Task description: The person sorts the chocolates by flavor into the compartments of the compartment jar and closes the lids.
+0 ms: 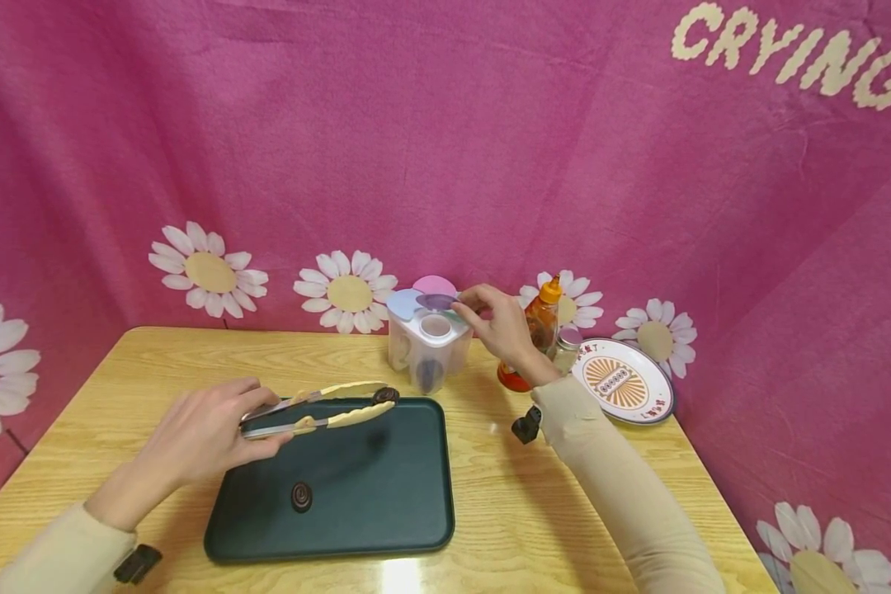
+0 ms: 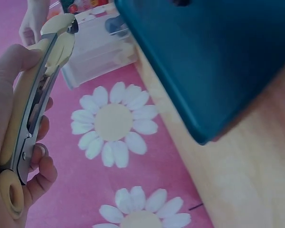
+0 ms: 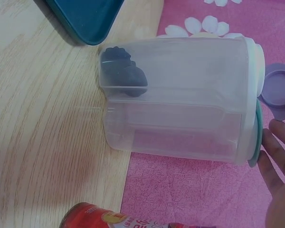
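My left hand (image 1: 211, 425) grips a pair of tongs (image 1: 358, 415) with cream scalloped tips. Between those tips sits a dark brown oval chocolate (image 1: 384, 396), held above the far right part of the dark green tray (image 1: 386, 511). A second swirled chocolate (image 1: 301, 496) lies on the tray. My right hand (image 1: 501, 322) pinches the raised purple flip lid (image 3: 279, 88) of a clear, divided container (image 3: 190, 71). One round opening (image 1: 436, 325) is uncovered beneath that lid. Dark pieces (image 3: 123, 71) rest at the bottom of one compartment.
Right of the container stand a red-and-amber squeeze bottle (image 1: 542, 318) with a yellow cap and a small jar (image 1: 567, 348). A patterned plate (image 1: 657, 388) leans against the pink curtain (image 1: 453, 165). Everything stands on a wooden table (image 1: 490, 511).
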`<act>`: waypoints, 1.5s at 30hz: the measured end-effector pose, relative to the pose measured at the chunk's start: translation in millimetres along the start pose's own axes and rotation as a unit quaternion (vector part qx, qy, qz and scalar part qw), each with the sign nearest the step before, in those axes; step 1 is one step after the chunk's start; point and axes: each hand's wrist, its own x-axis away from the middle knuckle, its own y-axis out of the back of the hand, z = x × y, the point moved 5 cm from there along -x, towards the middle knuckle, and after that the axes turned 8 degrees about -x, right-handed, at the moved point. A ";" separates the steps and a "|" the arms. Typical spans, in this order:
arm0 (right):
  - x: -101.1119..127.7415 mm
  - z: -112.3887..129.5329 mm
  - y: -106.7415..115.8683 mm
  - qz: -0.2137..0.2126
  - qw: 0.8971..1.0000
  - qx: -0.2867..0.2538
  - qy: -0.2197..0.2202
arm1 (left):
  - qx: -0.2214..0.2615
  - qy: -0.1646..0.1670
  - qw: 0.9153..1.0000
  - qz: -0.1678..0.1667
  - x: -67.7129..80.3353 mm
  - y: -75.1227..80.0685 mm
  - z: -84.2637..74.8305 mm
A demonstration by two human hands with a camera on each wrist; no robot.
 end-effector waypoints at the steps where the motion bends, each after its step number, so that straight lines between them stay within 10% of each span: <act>1: 0.1 0.0 0.0 0.000 1.000 0.000 0.000 | -0.001 -0.002 1.000 -0.006 -4.3 1.0 -0.3; 13: -0.5 -1.4 2.2 0.002 1.000 -0.006 -0.005 | 0.016 -0.019 0.998 -0.054 -52.6 -0.5 -2.5; 26: 0.3 -0.1 2.3 -0.001 1.000 -0.005 -0.010 | 0.041 -0.002 0.999 -0.035 -100.9 -8.0 -2.5; 45: 0.2 2.6 0.2 -0.002 1.000 -0.005 0.004 | 0.074 0.020 0.997 0.007 -112.5 -18.4 -3.0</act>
